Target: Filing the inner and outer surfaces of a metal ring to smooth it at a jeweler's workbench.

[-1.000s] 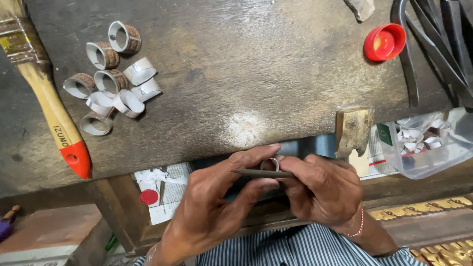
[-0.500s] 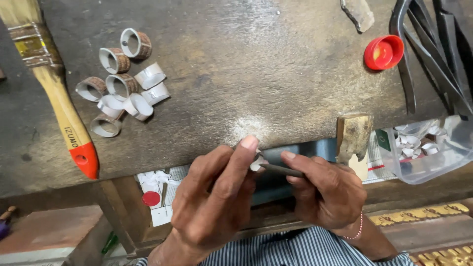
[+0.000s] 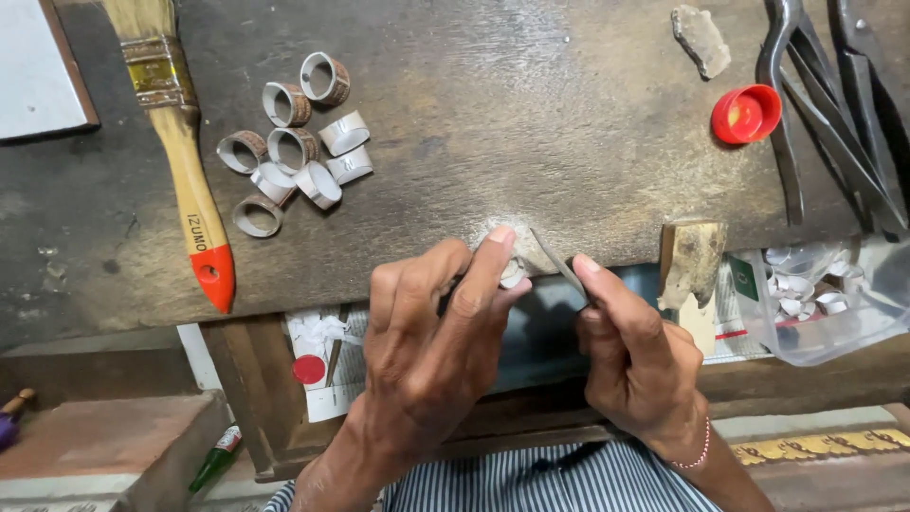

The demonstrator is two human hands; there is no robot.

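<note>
My left hand [image 3: 436, 332] pinches a small silver ring [image 3: 512, 274] between thumb and fingers at the front edge of the dark workbench [image 3: 493, 123]. My right hand [image 3: 635, 356] holds a thin metal file [image 3: 559, 263], its tip angled up to the left and close to the ring. Several similar metal rings [image 3: 294, 142] lie in a loose cluster at the bench's back left, well away from both hands.
A paintbrush [image 3: 185, 161] with a wooden handle and orange end lies left of the rings. A red cap [image 3: 746, 114], a stone chip [image 3: 701, 38] and dark pliers [image 3: 834, 123] lie at right. A wooden peg [image 3: 692, 261] juts out by a clear tub [image 3: 825, 303] of rings.
Both hands rose from below the bench up to its front edge. The file swung from lying level to pointing up and left beside the ring.
</note>
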